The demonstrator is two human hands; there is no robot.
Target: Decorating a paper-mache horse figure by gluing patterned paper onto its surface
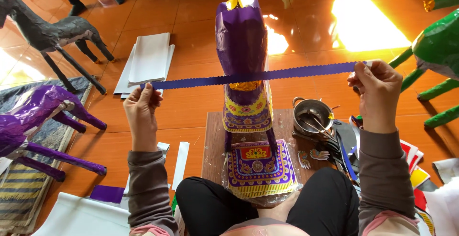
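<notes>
A long purple paper strip (287, 73) with scalloped edges is stretched level between my two hands. My left hand (142, 114) pinches its left end and my right hand (377, 95) pinches its right end. The strip passes in front of a purple paper horse figure (241, 40) that stands on a wooden board (213, 140) before me. A yellow tuft tops the horse, and patterned purple and yellow paper covers its chest. A patterned paper sheet (258, 166) lies at its feet, between my knees.
A small metal pot (311, 114) with tools sits right of the horse, beside scissors and coloured paper (416, 164). White paper sheets (148, 61) lie on the orange tiled floor. Another purple horse (38, 121), a black one (43, 33) and a green one (437, 49) stand around.
</notes>
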